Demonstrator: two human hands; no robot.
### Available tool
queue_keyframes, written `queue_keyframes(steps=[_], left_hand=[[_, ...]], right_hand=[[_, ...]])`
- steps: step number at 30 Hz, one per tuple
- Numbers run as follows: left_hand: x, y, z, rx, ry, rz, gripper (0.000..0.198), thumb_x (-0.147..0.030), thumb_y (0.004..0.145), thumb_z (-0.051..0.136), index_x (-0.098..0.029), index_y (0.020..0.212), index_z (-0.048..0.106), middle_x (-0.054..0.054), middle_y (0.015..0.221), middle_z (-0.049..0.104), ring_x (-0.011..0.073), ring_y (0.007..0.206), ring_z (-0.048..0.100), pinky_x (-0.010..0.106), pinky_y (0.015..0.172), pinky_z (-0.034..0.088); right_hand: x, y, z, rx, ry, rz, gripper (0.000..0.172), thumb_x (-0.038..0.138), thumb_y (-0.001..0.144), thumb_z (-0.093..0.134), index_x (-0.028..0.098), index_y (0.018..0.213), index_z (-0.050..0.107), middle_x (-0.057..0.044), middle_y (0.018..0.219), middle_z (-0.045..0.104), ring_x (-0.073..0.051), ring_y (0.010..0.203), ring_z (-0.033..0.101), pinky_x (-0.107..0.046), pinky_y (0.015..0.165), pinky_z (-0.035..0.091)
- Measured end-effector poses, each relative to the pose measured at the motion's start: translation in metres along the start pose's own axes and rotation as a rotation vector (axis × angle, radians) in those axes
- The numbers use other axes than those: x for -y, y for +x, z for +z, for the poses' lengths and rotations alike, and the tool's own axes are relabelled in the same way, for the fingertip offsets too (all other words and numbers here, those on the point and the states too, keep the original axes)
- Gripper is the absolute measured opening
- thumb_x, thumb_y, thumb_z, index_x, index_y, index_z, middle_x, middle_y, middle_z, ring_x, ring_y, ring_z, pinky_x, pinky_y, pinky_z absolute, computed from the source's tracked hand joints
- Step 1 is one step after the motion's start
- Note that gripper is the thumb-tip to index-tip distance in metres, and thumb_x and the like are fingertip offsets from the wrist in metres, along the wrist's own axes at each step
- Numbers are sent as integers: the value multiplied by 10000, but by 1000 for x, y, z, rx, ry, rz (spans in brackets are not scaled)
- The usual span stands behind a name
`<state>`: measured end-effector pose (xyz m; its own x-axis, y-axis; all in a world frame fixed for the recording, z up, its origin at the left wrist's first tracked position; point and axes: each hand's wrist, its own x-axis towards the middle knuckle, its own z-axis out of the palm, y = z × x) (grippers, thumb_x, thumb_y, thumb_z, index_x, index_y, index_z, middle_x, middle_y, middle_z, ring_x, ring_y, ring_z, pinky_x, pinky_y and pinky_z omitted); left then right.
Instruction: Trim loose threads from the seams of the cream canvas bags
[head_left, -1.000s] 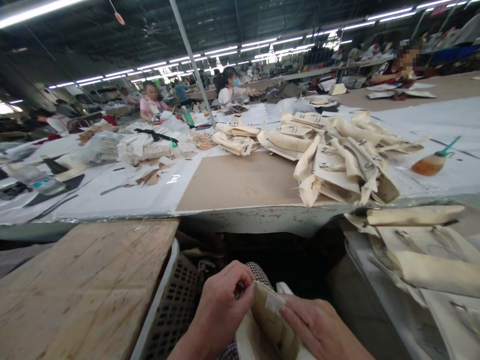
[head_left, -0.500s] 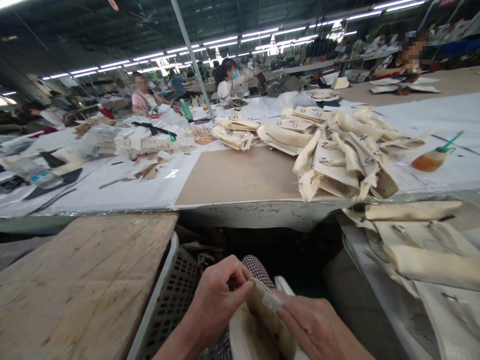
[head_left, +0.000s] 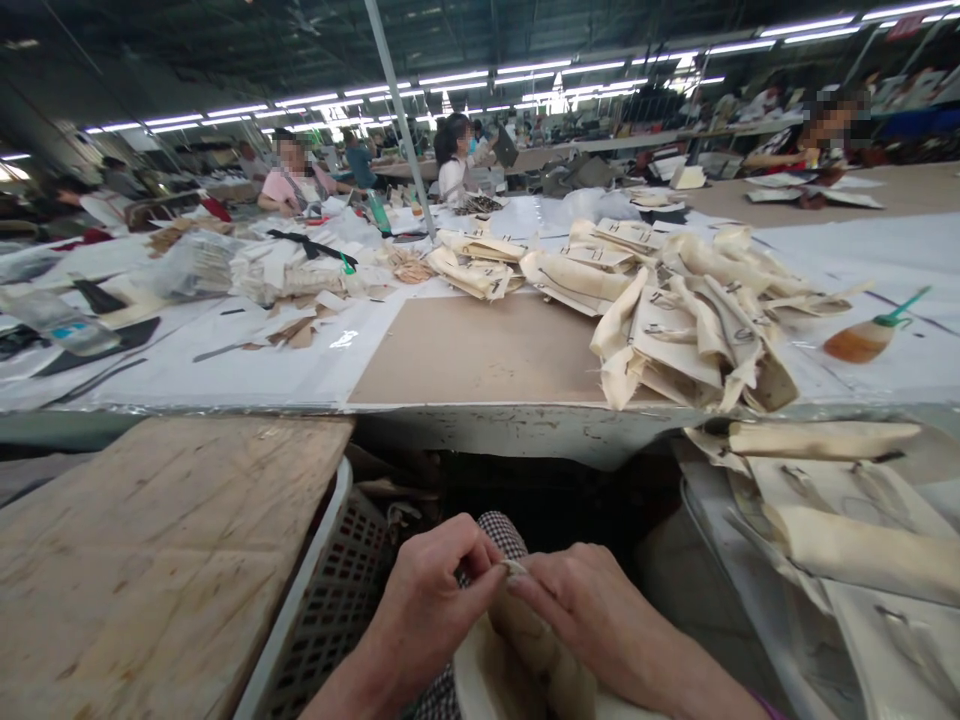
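Observation:
A cream-coloured bag piece (head_left: 517, 640) lies across my lap, its upper edge raised between my two hands. My left hand (head_left: 442, 575) pinches that edge between thumb and bent fingers. Close beside it, my right hand (head_left: 581, 600) is closed on the same edge, thumb on the near side. The fingertips of both hands almost meet at the top corner. Most of the piece's lower part is hidden below my hands and by the bottom of the view.
Cream bag pieces (head_left: 690, 320) are heaped on the table (head_left: 480, 350) ahead. More bag pieces (head_left: 847, 540) lie at right. At left are a wooden board (head_left: 150, 540) and a plastic basket (head_left: 330, 590). A glue bottle (head_left: 859, 341) lies at far right. Co-workers sit beyond.
My right hand has moved up along the edge, from the piece's side to beside my left fingertips. The white patch seen on the piece before is now covered. My left hand keeps its pinch.

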<state>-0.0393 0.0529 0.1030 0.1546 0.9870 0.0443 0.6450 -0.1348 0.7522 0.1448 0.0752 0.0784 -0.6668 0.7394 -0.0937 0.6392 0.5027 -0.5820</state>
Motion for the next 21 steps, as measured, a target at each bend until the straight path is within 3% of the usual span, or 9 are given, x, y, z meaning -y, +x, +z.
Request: queue_keyframes(steps=[4,9,12,18,21], left_hand=[[2,1,0,10,-19,0,219,-109,793,598,-180,600,523,-5,707,672,130,649,616,232,610,442],[1,1,0,13,-17,2,215,-113,793,597,-180,602,525,-3,696,667,135,645,619,230,605,443],[1,0,0,12,-8,2,218,-116,801,595,-179,605,525,0,707,666,136,651,618,232,612,446],[1,-5,0,-15,-27,-103,88,-164,824,605,-199,757,560,-22,720,634,135,651,603,228,612,479],[0,-14,0,-67,-153,-205,161,-194,814,623,-213,943,528,11,928,653,159,834,643,228,681,539]], right_hand=[[-4,-3,-6,24,209,-29,398,321,1039,347,196,769,611,43,652,589,-113,596,528,-239,573,326],[-12,-12,-32,185,550,-77,279,271,994,417,217,1007,690,40,799,669,-134,746,591,-215,675,436],[-13,-11,-35,239,612,-47,256,240,945,485,218,1096,690,39,869,692,-143,783,605,-208,664,450],[1,3,-10,2,432,-33,261,297,981,482,240,1117,698,2,886,742,-162,770,661,-228,680,444],[8,3,-3,-28,335,-46,300,318,1018,411,267,1098,696,0,843,747,-162,728,681,-229,658,431]])
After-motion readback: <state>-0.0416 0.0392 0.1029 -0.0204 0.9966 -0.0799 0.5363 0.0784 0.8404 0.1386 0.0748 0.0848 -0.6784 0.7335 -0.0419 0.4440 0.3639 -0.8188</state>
